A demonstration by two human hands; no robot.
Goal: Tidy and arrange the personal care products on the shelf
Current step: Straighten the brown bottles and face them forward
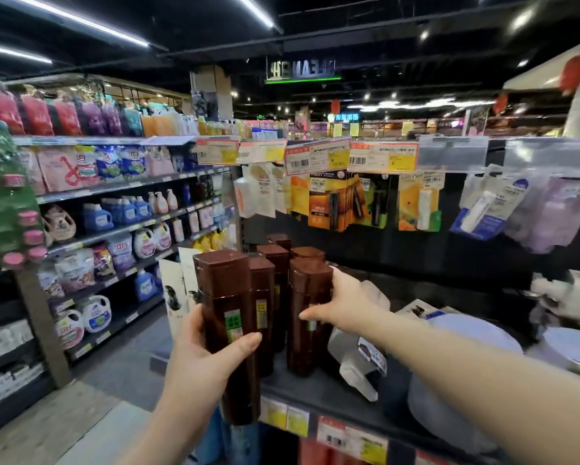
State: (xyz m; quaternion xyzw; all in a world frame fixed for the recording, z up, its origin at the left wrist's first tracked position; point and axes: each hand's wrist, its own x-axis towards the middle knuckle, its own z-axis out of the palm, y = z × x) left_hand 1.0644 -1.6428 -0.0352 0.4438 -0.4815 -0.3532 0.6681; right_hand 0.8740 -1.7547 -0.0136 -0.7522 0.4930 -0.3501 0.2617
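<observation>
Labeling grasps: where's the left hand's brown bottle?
Head view, centre-left: held brown bottle, gripped by the left hand before the shelf edge, just left of the standing bottles.

The fingers of the right hand (344,305) are hidden behind the front brown bottle (308,290) on the shelf (315,387), and those of the left hand (201,354) are mostly covered by the held brown bottle (228,297). The rear bottles (273,256) are largely masked by those in front. Print on the price tags (317,159) is too blurred to be read. The pale rounded packs (463,364) at the right cannot be identified, and both forearms are cut off by the frame edges
</observation>
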